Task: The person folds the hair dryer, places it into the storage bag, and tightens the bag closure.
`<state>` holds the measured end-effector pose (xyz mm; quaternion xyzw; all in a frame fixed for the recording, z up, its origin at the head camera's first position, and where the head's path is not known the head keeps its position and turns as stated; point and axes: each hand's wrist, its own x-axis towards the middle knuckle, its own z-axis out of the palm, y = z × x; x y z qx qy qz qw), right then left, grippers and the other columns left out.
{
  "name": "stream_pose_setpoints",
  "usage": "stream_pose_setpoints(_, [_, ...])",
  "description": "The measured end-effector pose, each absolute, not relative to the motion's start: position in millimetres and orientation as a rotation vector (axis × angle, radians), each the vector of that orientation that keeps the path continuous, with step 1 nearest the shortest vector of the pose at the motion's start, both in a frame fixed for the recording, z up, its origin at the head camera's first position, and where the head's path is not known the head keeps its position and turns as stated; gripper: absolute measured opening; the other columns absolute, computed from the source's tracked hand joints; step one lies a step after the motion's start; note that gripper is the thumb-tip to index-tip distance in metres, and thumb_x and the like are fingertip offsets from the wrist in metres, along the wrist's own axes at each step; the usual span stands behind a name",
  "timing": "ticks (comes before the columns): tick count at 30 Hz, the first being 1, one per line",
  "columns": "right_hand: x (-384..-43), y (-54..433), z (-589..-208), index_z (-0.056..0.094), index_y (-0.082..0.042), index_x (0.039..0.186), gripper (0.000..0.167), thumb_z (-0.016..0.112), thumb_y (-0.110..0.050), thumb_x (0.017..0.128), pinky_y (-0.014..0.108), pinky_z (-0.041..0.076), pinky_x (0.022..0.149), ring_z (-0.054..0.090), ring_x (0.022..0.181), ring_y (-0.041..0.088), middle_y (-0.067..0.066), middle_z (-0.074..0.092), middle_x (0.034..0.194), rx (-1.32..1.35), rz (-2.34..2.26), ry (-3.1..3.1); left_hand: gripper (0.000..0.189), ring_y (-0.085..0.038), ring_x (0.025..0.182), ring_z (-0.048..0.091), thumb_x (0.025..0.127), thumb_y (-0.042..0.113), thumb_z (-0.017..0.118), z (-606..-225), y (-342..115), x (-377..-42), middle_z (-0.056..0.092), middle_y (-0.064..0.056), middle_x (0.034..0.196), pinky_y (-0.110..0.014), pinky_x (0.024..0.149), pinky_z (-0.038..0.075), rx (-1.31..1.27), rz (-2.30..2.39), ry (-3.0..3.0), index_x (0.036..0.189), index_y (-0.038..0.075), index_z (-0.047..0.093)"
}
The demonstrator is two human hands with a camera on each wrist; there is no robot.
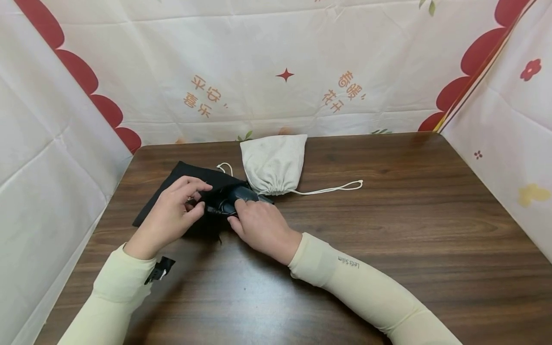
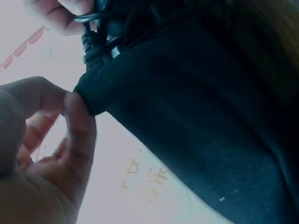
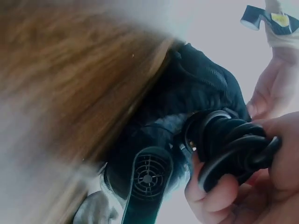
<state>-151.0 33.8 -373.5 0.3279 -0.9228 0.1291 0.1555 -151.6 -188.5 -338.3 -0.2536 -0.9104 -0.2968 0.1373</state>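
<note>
A black drawstring-type cloth pouch [image 1: 191,173] lies on the table, its mouth toward the right. My left hand [image 1: 174,211] pinches the pouch's rim between thumb and fingers, as the left wrist view shows. At the mouth is a dark device [image 1: 241,192] with a round slotted vent, seen in the right wrist view; its exact kind is unclear. A bundled black cord [image 3: 236,144] lies against it. My right hand [image 1: 266,227] grips the cord bundle, fingers curled round it. How much of the device sits inside the pouch is hidden.
Behind the device, a white cloth drawstring bag [image 1: 275,163] lies on the brown wooden table [image 1: 388,230], with its cord [image 1: 332,189] stretched to the right. Printed white cloth [image 1: 258,48] hangs along the back and both sides of the table.
</note>
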Motion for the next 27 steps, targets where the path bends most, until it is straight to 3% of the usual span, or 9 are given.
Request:
stream_pose_setpoints(8, [-154.3, 40.4, -372.6, 0.057, -0.013, 0.086, 0.029, 0.065, -0.039, 0.095, 0.038, 0.049, 0.058, 0.061, 0.065, 0.021, -0.002, 0.056, 0.068, 0.998, 0.436, -2.776, 0.032, -0.013, 0.066, 0.053, 0.083, 0.005, 0.077, -344.9, -191.7, -150.7, 0.059, -0.002, 0.088, -0.032, 0.061, 0.048, -0.609, -0.781, -2.786, 0.114, 0.007, 0.07])
stream_pose_setpoints(15, [-157.1, 46.2, -373.9, 0.051, -0.015, 0.083, 0.02, 0.065, -0.027, 0.089, 0.032, 0.042, 0.052, 0.049, 0.056, 0.015, -0.004, 0.047, 0.06, 1.142, 0.476, -2.847, 0.029, -0.012, 0.069, 0.058, 0.085, 0.001, 0.074, -347.6, -194.1, -150.4, 0.063, -0.004, 0.099, -0.035, 0.067, 0.051, -0.559, -0.797, -2.785, 0.113, 0.007, 0.07])
stream_pose_setpoints(20, [-161.0, 47.6, -375.3, 0.053, -0.016, 0.085, 0.016, 0.062, -0.028, 0.089, 0.03, 0.039, 0.049, 0.048, 0.054, 0.013, -0.005, 0.047, 0.06, 1.136, 0.508, -2.812, 0.03, -0.013, 0.071, 0.057, 0.086, 0.002, 0.073, -347.1, -194.8, -148.6, 0.062, -0.006, 0.099, -0.033, 0.064, 0.05, -0.571, -0.806, -2.805, 0.115, 0.007, 0.069])
stream_pose_setpoints(27, [-160.7, 45.1, -373.3, 0.066, -0.008, 0.109, 0.026, 0.062, -0.029, 0.094, 0.032, 0.047, 0.056, 0.057, 0.062, 0.013, -0.003, 0.064, 0.073, 1.026, 0.655, -2.722, 0.04, -0.013, 0.073, 0.054, 0.084, 0.0, 0.073, -343.7, -196.7, -145.6, 0.06, -0.004, 0.105, -0.029, 0.059, 0.048, -0.667, -0.787, -2.806, 0.122, 0.01, 0.067])
